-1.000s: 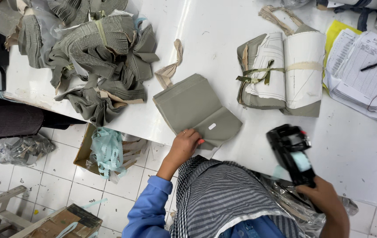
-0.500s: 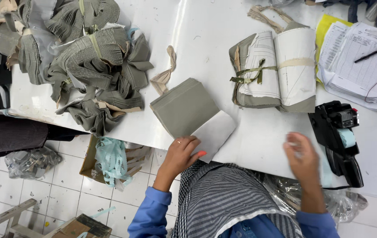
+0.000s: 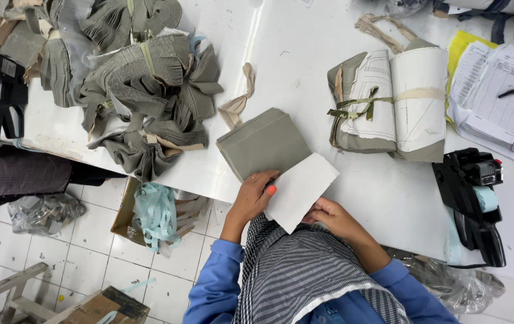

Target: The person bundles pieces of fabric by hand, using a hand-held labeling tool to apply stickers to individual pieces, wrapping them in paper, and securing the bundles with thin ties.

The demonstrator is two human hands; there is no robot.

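The left hand (image 3: 254, 195) lies with fingers curved over the near edge of a flat stack of grey-green cut fabric pieces (image 3: 263, 143), thumb pressing on a white rectangular paper sheet (image 3: 300, 189) that lies over the stack's near corner. The right hand (image 3: 332, 216) sits below that sheet, its fingers tucked under the paper's lower edge; whether they pinch it cannot be told, as the sheet hides the fingertips.

The stack rests at the near edge of the white worktable (image 3: 305, 54), slightly rotated, partly overhanging toward the person. The step in hand appears to be separating or positioning the paper against the top ply. The next move would call for a firm hold on the sheet alone while the left hand keeps the plies from shifting.

A black hand-held labelling gun (image 3: 473, 201) lies on the table to the right, apart from both hands. A tied bundle of grey fabric with white pattern paper (image 3: 392, 102) sits beyond it. Loose heaps of grey cut pieces (image 3: 137, 78) occupy the far left.
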